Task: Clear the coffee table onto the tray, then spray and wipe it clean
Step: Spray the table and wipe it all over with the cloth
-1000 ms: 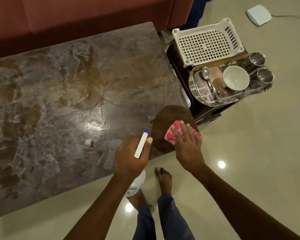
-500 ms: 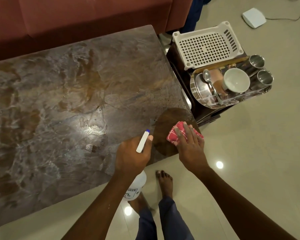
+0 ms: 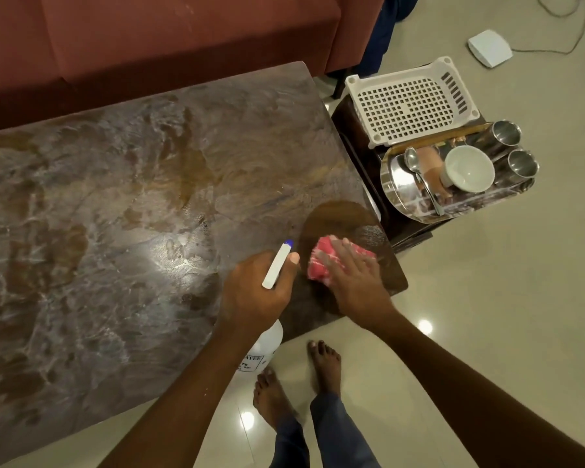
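**A:** Coffee table [image 3: 122, 211]: the marbled brown top fills the left and centre of my head view, with a red sofa [image 3: 169, 38] along its far edge. What lies on it?

**B:** Only what I hold. My right hand [image 3: 350, 276] is pressed flat, fingers spread, on a red cloth [image 3: 321, 261] at the near right corner of the top. A darker, rounded patch [image 3: 338, 217] of the surface surrounds the cloth. My left hand [image 3: 255, 292] is closed around the neck of a white spray bottle [image 3: 262, 349]; its white nozzle with a blue tip [image 3: 279, 265] points away from me over the top, just beside the cloth. The bottle's body hangs off the near edge, above the floor.

**A:** And the containers?

**B:** To the right of the table, on a low dark stand [image 3: 362, 153], sits the tray [image 3: 507, 197]. In it: a steel plate [image 3: 399, 184] with a spoon [image 3: 419, 177] lying across it, a white bowl [image 3: 468, 168], empty as far as I can see, and two steel tumblers [image 3: 512, 146] at the tray's right end, both upright and open. A brownish item between spoon and bowl I cannot identify. Behind the tray rests a white perforated plastic basket [image 3: 409, 103], nothing in it.

**A:** Elsewhere?

**B:** A white box with a cable [image 3: 488, 49] on the tiled floor, well apart.
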